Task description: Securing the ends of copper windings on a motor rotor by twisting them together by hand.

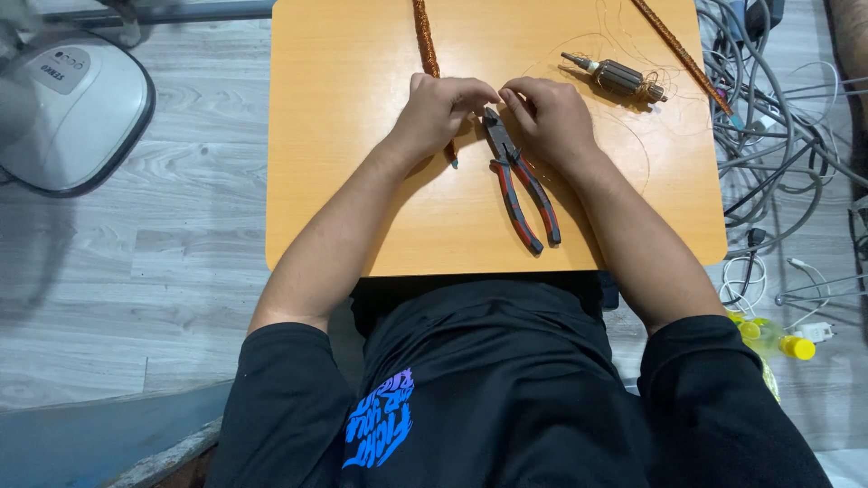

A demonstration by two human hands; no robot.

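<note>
Both hands meet mid-bench, left hand and right hand fingers pinched on fine wire too thin to make out; pliers lie idle just below, rotor part-unwound, well apart

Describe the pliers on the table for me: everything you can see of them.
The pliers lie flat on the orange wooden table, metal head pointing away from the person, handles toward them. The dark handles carry red trim and are spread slightly apart. The head sits between the left hand and the right hand, partly hidden by the fingers; neither hand appears to hold the pliers.
</note>
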